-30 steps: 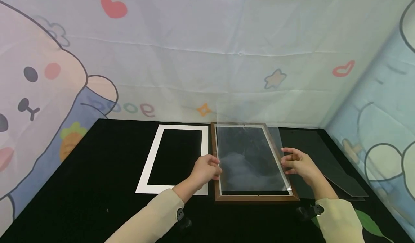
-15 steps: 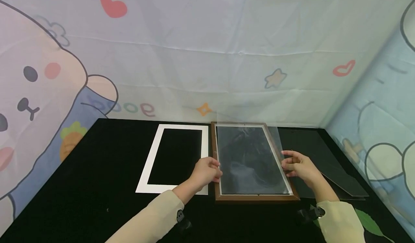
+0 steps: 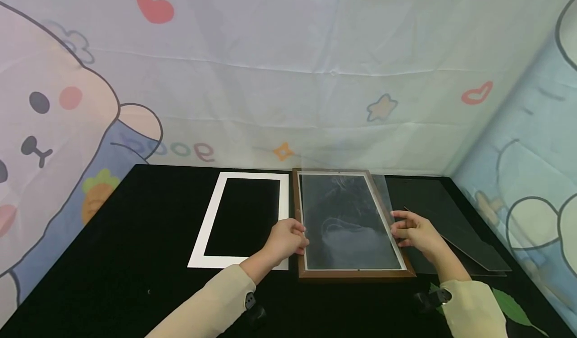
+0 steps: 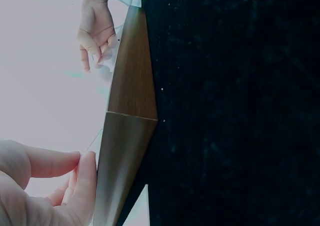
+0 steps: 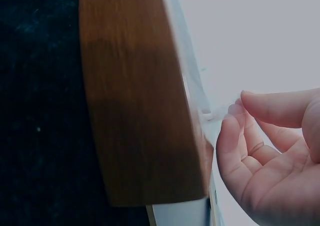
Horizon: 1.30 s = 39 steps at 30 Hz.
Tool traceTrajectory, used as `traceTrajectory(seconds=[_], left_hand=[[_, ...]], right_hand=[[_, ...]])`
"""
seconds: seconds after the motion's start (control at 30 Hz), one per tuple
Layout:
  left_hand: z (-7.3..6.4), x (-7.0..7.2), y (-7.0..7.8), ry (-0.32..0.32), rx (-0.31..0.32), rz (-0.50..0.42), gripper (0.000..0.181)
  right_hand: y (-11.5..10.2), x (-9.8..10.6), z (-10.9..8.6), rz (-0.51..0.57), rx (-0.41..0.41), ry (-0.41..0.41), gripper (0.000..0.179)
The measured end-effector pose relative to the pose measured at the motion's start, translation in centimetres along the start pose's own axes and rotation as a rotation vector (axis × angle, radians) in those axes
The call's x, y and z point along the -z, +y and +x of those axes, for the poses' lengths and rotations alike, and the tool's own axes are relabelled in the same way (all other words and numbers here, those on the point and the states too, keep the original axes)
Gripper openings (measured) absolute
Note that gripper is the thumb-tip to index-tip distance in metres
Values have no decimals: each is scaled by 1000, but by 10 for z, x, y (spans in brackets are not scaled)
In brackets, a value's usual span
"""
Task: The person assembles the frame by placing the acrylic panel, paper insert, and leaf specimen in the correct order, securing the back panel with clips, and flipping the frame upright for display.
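Note:
A wooden picture frame [image 3: 356,274] with a thin white inner border lies flat on the black tabletop. Over it is a clear transparent sheet [image 3: 347,213], whose far end rises above the frame's far rail and overlaps the backdrop. My left hand [image 3: 285,238] pinches the sheet's left edge beside the frame's left rail; in the left wrist view, thumb and finger of the left hand [image 4: 50,186] meet at its edge. On the opposite side, my right hand [image 3: 416,232] pinches the right edge. The right wrist view shows the right hand [image 5: 270,156] close by the brown rail [image 5: 140,100].
A white mat border [image 3: 210,218] lies left of the frame. Dark thin boards [image 3: 451,213] lie to the right, one slightly lifted. A green leaf [image 3: 511,308] is near the right sleeve. A printed cloth backdrop [image 3: 252,77] rises behind the table.
The transparent sheet has come down a little, its near edge moving toward the frame's near rail and its far edge sinking. The right hand has lowered slightly; the left has barely moved.

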<state>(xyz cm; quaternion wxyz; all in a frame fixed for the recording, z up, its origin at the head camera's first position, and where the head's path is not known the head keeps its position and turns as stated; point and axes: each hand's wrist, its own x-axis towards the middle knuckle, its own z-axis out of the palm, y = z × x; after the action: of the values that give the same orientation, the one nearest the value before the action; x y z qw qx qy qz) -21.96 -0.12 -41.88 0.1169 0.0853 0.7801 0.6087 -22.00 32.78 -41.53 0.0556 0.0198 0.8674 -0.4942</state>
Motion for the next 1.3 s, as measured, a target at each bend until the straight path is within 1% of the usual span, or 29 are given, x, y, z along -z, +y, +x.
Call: traceTrajectory(seconds=[0.23, 0.47, 0.63, 0.97, 1.13, 1.2, 1.3], left_hand=[[-1, 0, 0, 7, -16, 38, 21], [-2, 1, 1, 15, -15, 103, 19], [-2, 1, 0, 17, -12, 146, 18], [-3, 1, -1, 13, -22, 185, 17], [-5, 2, 1, 6, -29, 204, 16], [-7, 3, 3, 3, -44, 212, 15], [-7, 4, 5, 3, -44, 215, 15]], right_hand=[[0, -1, 1, -8, 4, -12, 54], [1, -3, 1, -71, -12, 9, 53], [4, -4, 3, -96, -12, 15, 52], [8, -6, 5, -131, -27, 12, 54], [5, -7, 4, -191, 8, -5, 54], [2, -7, 4, -221, 28, -12, 53], [0, -7, 3, -248, 44, -18, 52]])
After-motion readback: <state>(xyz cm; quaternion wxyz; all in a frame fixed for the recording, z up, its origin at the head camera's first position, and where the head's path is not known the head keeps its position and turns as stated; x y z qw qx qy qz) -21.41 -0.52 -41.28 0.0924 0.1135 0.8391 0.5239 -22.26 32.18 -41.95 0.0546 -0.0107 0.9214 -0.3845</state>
